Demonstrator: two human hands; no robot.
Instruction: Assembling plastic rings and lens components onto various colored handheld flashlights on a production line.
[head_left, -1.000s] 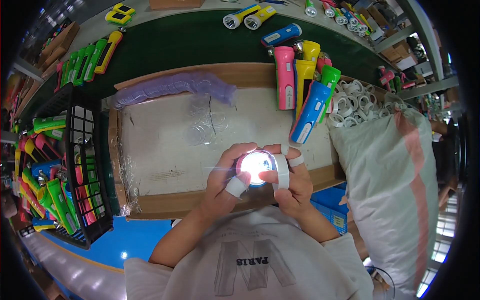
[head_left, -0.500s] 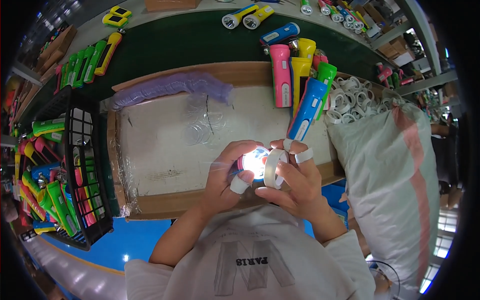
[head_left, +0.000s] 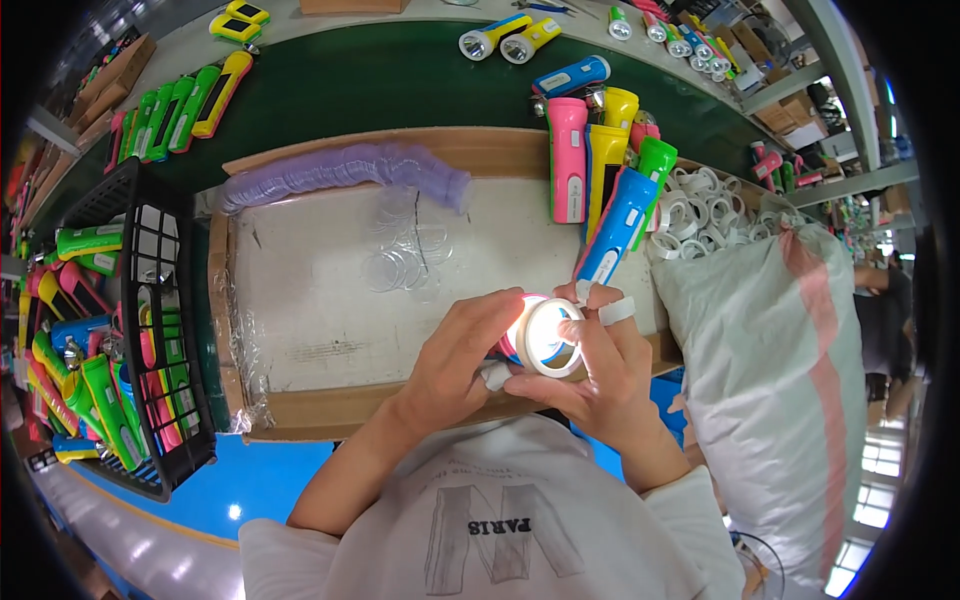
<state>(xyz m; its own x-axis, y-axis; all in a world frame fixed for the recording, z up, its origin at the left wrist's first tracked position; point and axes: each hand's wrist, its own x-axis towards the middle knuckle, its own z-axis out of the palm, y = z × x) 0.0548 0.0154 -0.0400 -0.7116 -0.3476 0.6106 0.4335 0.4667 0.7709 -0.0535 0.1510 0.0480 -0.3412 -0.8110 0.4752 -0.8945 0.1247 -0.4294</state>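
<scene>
My left hand (head_left: 455,350) is closed around a lit flashlight (head_left: 512,335), whose bright head points to the right and whose pink and blue edges show; its body is hidden by my fingers. My right hand (head_left: 610,365) pinches a white ring (head_left: 552,373) by its side, and the ring stands right up against the glowing head, though glare hides whether it is seated. White tape wraps several fingers. Beyond my hands, a blue flashlight (head_left: 620,225) leans with pink, yellow and green ones on the carton tray's right side. Loose clear discs (head_left: 395,268) lie in the tray.
The shallow carton tray (head_left: 330,428) holds a purplish stack of clear discs (head_left: 340,175) at its back. A black crate (head_left: 165,330) of flashlights stands left. White rings (head_left: 700,215) spill from a big sack (head_left: 765,370) at right. More flashlights (head_left: 165,115) lie on the green bench.
The white ring has turned from nearly edge-on to showing its opening and has come over the flashlight's lit head. My left fingers have shifted around the flashlight.
</scene>
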